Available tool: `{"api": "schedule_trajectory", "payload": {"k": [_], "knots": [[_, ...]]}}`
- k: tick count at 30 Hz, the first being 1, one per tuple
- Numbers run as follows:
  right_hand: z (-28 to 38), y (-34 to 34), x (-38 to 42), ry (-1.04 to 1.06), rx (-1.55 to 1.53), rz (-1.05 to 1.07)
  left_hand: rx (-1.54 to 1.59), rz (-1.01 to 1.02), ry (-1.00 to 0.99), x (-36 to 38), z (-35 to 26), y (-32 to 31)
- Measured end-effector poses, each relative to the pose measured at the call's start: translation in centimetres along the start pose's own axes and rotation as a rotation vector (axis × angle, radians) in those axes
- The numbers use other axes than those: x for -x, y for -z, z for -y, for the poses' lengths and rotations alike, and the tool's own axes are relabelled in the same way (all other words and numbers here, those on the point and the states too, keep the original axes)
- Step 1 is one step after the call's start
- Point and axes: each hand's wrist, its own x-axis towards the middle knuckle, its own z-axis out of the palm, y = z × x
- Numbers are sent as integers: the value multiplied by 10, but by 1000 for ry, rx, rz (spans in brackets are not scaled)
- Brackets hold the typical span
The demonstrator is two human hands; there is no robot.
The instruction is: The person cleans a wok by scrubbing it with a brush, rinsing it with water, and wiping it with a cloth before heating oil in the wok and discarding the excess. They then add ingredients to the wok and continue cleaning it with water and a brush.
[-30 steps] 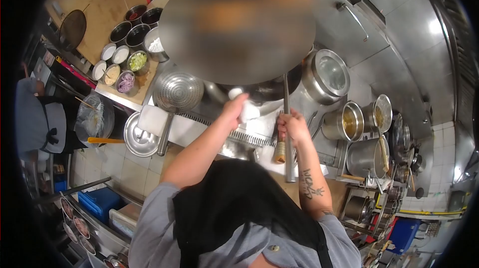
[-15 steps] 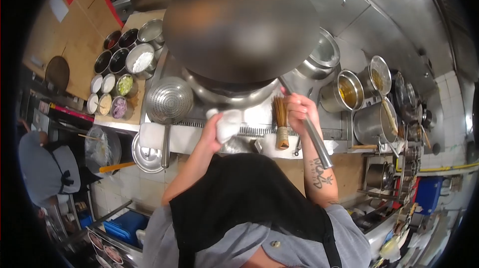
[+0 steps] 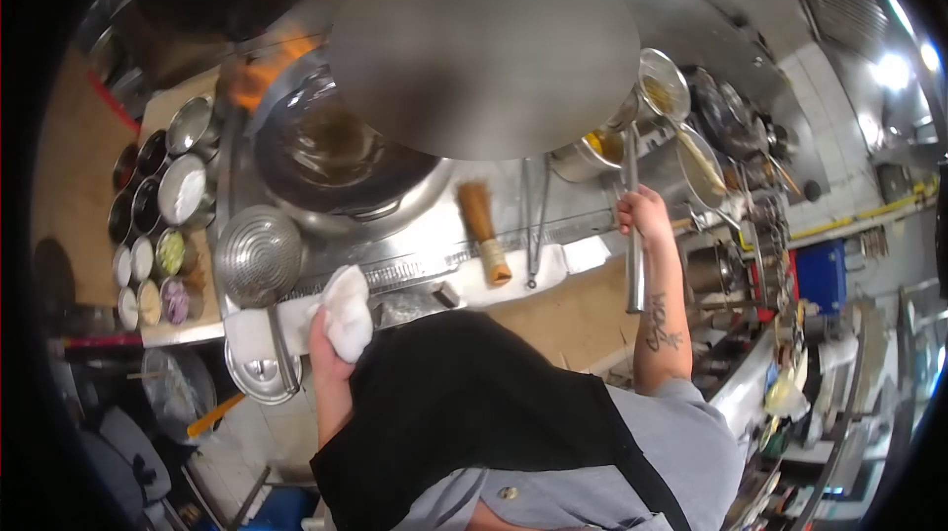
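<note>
My left hand (image 3: pixel 329 345), at the front of the stove, is closed around a bunched white cloth (image 3: pixel 348 312). Close by lies a perforated metal skimmer (image 3: pixel 259 252), its handle hanging over the edge. My right hand (image 3: pixel 644 213) grips a long metal utensil handle (image 3: pixel 635 279); its upper end vanishes behind a large blurred patch, so its head is hidden. Ahead, a dark wok (image 3: pixel 286 161) holds shiny brownish liquid and is partly covered by the blur. Between my hands are a bamboo wok brush (image 3: pixel 481 235) and thin metal tongs (image 3: pixel 538 225).
Flames (image 3: pixel 267 72) rise behind the wok. Several seasoning containers (image 3: pixel 185 190) stand at the left. On the right are a pot with yellow liquid (image 3: pixel 592 158), a fine strainer (image 3: pixel 662 84) and stacked pans (image 3: pixel 726 106). A metal lid (image 3: pixel 259 373) rests below the skimmer.
The view has swung right. My right hand has moved right with the utensil, away from beside the brush. My left hand still holds the cloth. The wok and flames have come into view.
</note>
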Motion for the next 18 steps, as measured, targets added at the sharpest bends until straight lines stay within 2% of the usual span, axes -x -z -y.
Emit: {"api": "schedule_trajectory", "payload": {"k": [4, 7, 10, 13, 16, 18], "knots": [[-27, 19, -44, 51, 339, -122, -36, 79, 21, -2, -4, -16], [-35, 25, -77, 111, 642, -146, -118, 29, 80, -10, -5, -11], [-18, 14, -87, -63, 695, -116, -154, 42, 84, -11, -4, -16], [-7, 9, -105, -160, 550, -22, -143, 28, 78, -8, -3, -19], [-24, 38, -156, -251, -347, 357, -98, 13, 63, -3, 0, -19], [-20, 43, -167, -439, -927, 318, -103, -3, 50, -1, 2, -14]]}}
